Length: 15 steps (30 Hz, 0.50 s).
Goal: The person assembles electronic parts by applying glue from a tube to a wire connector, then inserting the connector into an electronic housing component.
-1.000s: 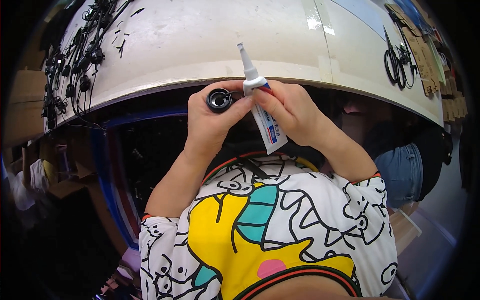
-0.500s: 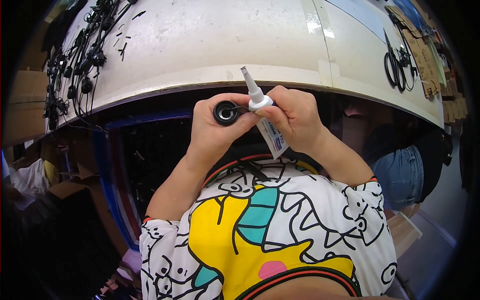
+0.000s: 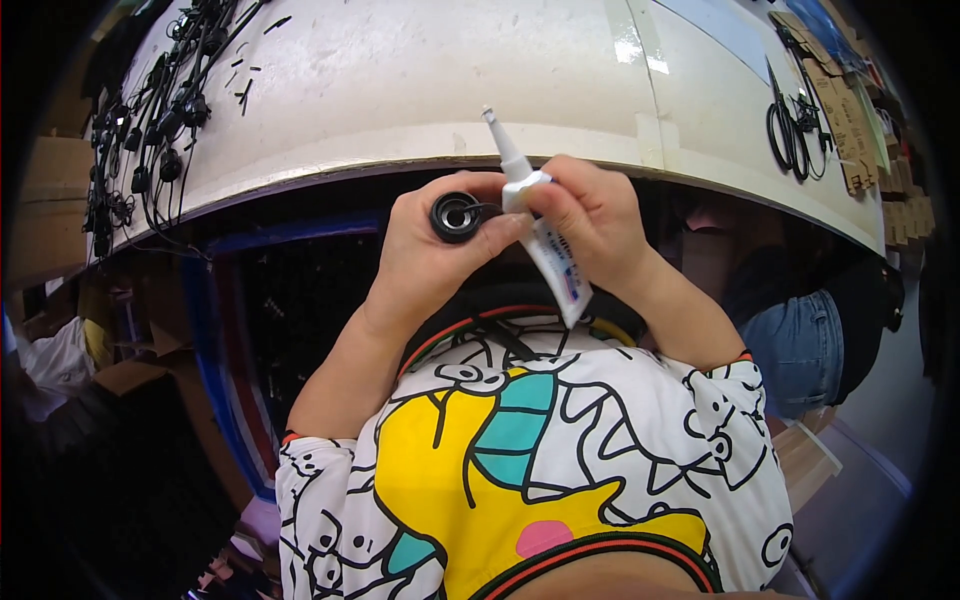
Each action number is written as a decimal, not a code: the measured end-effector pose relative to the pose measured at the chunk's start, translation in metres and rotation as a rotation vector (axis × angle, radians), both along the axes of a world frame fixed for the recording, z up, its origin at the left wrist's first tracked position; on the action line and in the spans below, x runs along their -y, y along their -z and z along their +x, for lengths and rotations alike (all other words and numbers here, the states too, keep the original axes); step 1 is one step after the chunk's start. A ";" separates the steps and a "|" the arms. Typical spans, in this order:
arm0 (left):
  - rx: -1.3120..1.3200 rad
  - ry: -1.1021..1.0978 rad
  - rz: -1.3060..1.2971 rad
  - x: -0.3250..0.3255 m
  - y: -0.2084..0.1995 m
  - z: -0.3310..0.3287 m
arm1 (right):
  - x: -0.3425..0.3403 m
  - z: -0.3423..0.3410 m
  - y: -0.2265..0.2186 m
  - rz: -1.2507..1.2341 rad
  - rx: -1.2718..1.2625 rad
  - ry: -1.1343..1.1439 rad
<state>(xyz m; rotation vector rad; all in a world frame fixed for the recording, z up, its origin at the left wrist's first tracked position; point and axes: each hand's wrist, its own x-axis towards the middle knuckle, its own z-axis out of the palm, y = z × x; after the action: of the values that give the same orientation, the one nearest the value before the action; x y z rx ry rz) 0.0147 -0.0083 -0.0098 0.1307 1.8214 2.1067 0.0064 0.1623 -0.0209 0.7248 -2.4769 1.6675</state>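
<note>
My left hand is closed around a black round hollow part, whose open end faces up and shows a silvery ring inside. A thin dark strip or cord runs from this part toward the tube beside it. In my right hand is a white squeeze tube with a long tapered nozzle, gripped by thumb and fingers near its neck. The nozzle points up and away, toward the table edge. My left thumb tip reaches the tube just below its collar. Both hands are held in front of my chest.
Beyond my hands lies a pale worktable. Tangled black cables lie on its left side, with small black scraps nearby. Black-handled scissors and cardboard pieces are at the right. A person in jeans is close by on the right.
The tube has slid up and away a little, its nozzle tip now farther over the table and its tail swung slightly right. The left hand and black part have barely shifted.
</note>
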 end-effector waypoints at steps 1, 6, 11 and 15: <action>-0.131 0.017 -0.068 0.001 0.001 -0.002 | -0.004 -0.002 -0.002 -0.155 0.206 -0.012; -0.206 0.031 0.150 0.010 0.018 0.002 | -0.021 -0.011 -0.017 -0.563 0.731 -0.043; -0.214 0.059 0.271 0.014 0.026 0.002 | -0.045 -0.008 -0.021 -0.789 0.897 -0.215; -0.176 0.103 0.271 0.015 0.025 0.000 | -0.055 0.000 -0.028 -0.913 0.905 -0.309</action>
<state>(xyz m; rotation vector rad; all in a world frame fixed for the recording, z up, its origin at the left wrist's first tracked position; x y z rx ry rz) 0.0144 -0.0231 -0.0351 0.4816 1.5717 2.3191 0.0069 0.2177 0.0069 0.2293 -1.5067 3.4030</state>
